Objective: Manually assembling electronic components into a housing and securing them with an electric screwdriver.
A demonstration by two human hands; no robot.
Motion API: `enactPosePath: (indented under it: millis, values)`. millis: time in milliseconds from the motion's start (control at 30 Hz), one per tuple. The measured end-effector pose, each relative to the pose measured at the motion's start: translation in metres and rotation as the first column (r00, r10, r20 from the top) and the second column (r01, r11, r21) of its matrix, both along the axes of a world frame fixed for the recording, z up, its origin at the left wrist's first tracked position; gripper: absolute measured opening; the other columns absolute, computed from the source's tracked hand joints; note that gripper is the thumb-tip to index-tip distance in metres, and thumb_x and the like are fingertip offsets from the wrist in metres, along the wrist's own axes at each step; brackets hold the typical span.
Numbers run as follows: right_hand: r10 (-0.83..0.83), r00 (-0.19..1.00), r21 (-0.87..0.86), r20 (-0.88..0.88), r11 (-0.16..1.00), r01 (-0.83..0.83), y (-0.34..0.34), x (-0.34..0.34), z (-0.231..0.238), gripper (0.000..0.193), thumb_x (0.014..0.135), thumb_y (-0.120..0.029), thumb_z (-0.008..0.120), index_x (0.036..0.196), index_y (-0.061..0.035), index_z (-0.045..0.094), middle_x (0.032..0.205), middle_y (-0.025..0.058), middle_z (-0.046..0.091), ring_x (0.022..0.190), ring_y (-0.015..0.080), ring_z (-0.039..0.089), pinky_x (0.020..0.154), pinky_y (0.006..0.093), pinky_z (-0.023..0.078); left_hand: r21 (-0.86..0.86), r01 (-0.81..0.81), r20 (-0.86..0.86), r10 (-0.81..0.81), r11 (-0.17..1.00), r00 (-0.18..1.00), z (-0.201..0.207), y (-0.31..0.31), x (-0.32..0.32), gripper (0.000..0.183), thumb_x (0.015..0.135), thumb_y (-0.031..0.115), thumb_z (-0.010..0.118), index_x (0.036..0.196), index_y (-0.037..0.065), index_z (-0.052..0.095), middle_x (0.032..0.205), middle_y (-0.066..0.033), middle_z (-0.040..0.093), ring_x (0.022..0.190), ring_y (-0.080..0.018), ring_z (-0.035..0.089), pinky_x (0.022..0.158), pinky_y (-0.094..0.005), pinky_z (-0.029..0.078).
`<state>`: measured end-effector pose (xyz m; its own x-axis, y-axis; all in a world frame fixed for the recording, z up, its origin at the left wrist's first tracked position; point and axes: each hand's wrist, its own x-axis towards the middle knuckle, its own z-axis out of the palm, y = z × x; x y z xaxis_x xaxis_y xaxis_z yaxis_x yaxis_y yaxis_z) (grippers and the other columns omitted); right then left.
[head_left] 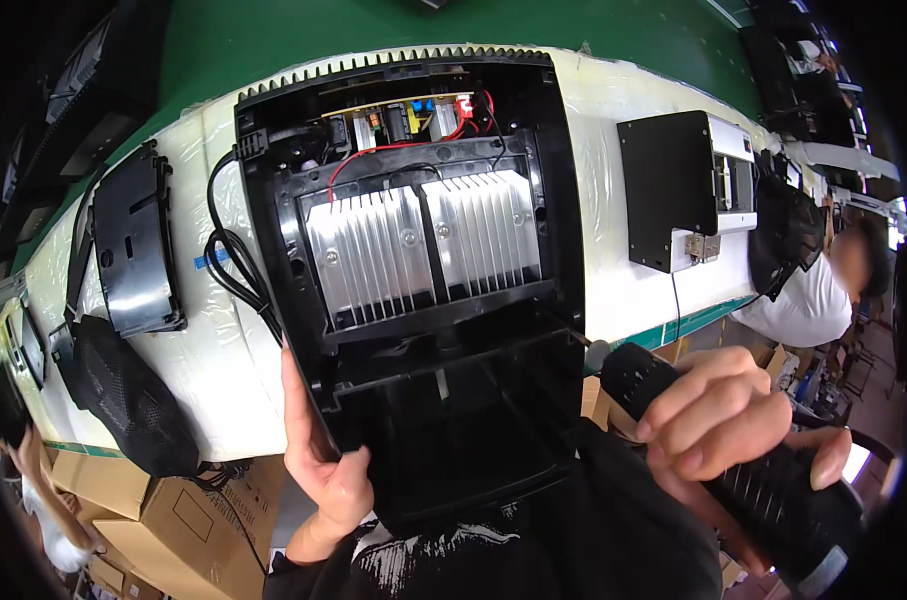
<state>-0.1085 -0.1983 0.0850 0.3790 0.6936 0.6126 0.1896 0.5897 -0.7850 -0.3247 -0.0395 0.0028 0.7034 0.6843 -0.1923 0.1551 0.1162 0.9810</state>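
Observation:
A large black plastic housing (565, 190) lies in front of me, its near end toward my body. Inside it sit two silver finned heat sinks (374, 262), with a circuit board (399, 103) and red wires at the far end. My left hand (326, 478) is closed round the housing's near left edge, thumb inside. In my right hand (719, 415) is a black power screwdriver (789, 515), fingers wrapped round it. Its bit points left at the housing's right side; I cannot tell whether the tip touches a screw. A black power cord (236, 265) hangs coiled on the housing's left.
The table has a pale, plastic-covered top (599, 120). Left of the housing lie a black panel (134, 245) and a black mesh piece (134, 400). A black-and-silver device (669, 190) stands right. A cardboard box (189, 520) is below left. People sit at both sides.

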Motion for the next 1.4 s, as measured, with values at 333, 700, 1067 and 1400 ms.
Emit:
enactPosePath:
  millis: [333, 700, 1067, 1400]
  values:
    - [-0.447, 0.888, 0.344, -0.112, 0.821, 0.456, -0.055, -0.020, 0.064, 0.042, 0.076, -0.038, 0.069, 0.067, -0.0096, 0.039, 0.061, 0.0000, 0.050, 0.038, 0.0100, 0.046, 0.042, 0.0198, 0.047, -0.050, -0.025, 0.098, 0.030, 0.998, 0.995, -0.007, -0.001, 0.006, 0.091, 0.048, -0.005, 0.039, 0.138, -0.007, 0.025, 0.146, -0.0174, 0.025, 0.138, -0.0237, 0.016, 0.112, -0.0313, 0.006]
    - [-0.910, 0.394, 0.410, 0.130, 0.411, 0.814, -0.172, 0.025, 0.038, 0.080, 0.077, -0.079, 0.026, 0.116, -0.0112, 0.043, 0.070, 0.0123, 0.054, 0.052, 0.0229, 0.050, 0.049, 0.0368, 0.041, -0.020, -0.008, 0.018, 0.008, 1.000, 1.000, 0.009, -0.007, 0.014, 0.092, 0.049, -0.008, 0.036, 0.140, -0.005, 0.022, 0.146, -0.0153, 0.024, 0.136, -0.0230, 0.021, 0.110, -0.0305, 0.013]
    - [-0.844, 0.535, 0.272, 0.010, 0.518, 0.811, -0.183, 0.059, 0.014, 0.079, 0.078, -0.079, 0.024, 0.119, -0.0118, 0.036, 0.070, 0.0126, 0.053, 0.050, 0.0220, 0.050, 0.049, 0.0369, 0.044, 0.019, -0.042, -0.021, 0.043, 0.999, 0.999, 0.011, -0.007, 0.015, 0.092, 0.049, -0.005, 0.039, 0.140, -0.004, 0.024, 0.146, -0.0159, 0.024, 0.137, -0.0237, 0.018, 0.110, -0.0300, 0.009]
    - [-0.890, 0.446, -0.149, 0.098, 0.430, 0.890, -0.115, 0.150, 0.045, 0.061, 0.090, -0.057, 0.034, 0.119, -0.0051, 0.043, 0.066, 0.0099, 0.049, 0.050, 0.0192, 0.045, 0.050, 0.0334, 0.040, 0.092, -0.043, -0.031, 0.046, 0.995, 0.998, 0.009, -0.008, 0.013, 0.092, 0.048, -0.006, 0.039, 0.139, -0.006, 0.025, 0.146, -0.0161, 0.025, 0.137, -0.0239, 0.019, 0.111, -0.0303, 0.009]
